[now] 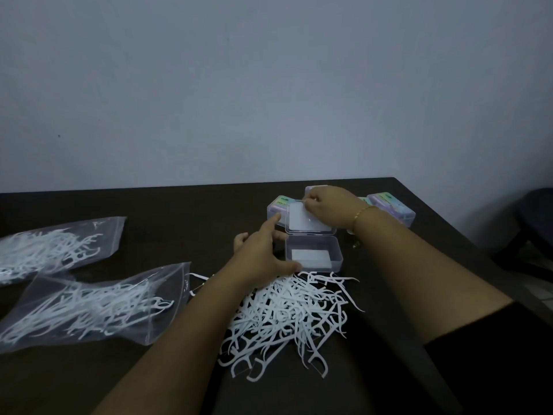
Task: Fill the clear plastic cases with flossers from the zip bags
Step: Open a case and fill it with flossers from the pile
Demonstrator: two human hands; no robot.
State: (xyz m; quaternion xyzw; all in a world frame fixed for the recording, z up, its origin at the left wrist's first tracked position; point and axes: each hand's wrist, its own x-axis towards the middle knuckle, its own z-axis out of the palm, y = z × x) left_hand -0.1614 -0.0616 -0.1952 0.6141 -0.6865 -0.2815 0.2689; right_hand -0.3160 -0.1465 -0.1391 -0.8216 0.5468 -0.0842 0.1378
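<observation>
An open clear plastic case (314,255) sits on the dark table, its lid (305,221) folded back and nothing but a white label inside. My right hand (326,206) pinches the lid's far edge. My left hand (263,253) rests beside the case's left wall, thumb at its front corner and index finger stretched toward the lid. A loose pile of white flossers (293,316) lies just in front of the case. Two clear zip bags (89,307) (51,250) holding more flossers lie at the left.
Several closed cases with coloured labels (392,206) (279,203) stand behind the open one near the table's far edge (209,184). A grey wall rises behind. A dark chair (535,223) stands off the table's right side.
</observation>
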